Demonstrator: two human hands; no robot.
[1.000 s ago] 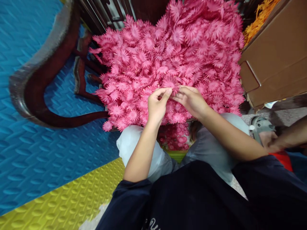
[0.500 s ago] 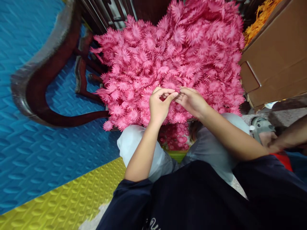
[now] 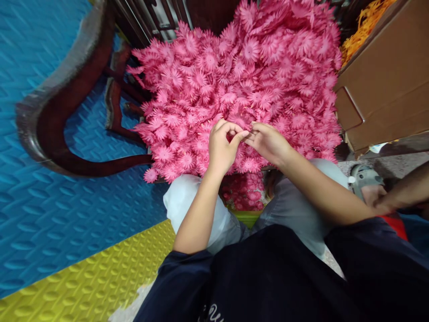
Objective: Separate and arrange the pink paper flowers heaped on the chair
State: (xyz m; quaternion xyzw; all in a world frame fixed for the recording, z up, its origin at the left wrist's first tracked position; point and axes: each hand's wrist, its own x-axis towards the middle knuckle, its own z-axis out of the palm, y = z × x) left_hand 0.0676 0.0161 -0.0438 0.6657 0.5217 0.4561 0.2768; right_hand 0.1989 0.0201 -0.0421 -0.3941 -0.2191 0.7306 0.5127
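Observation:
Between my fingertips is a pink artificial flower head (image 3: 241, 120), held over a large heap of similar pink flowers (image 3: 208, 62). My left hand (image 3: 224, 144) is closed, its thumb and forefinger pinched together at the flower's lower edge. My right hand (image 3: 267, 142) meets it from the other side, fingers curled in against the same flower; its fingertips are partly hidden. Both hands nearly touch at the tips. The heap lies on a dark wooden seat, and more pink flowers (image 3: 243, 190) show below it between my knees.
A curved dark wooden armrest (image 3: 36, 129) stands at the left over blue textured matting (image 3: 110, 210). To the right is a cardboard box (image 3: 385, 80) with orange artificial material (image 3: 363, 29) behind it. Another person's arm (image 3: 407, 190) and a grey sandal (image 3: 363, 176) are at the right edge.
The flower between my fingers has tilted slightly, and my left fingers have shifted a little. Otherwise both hands stay in the same place.

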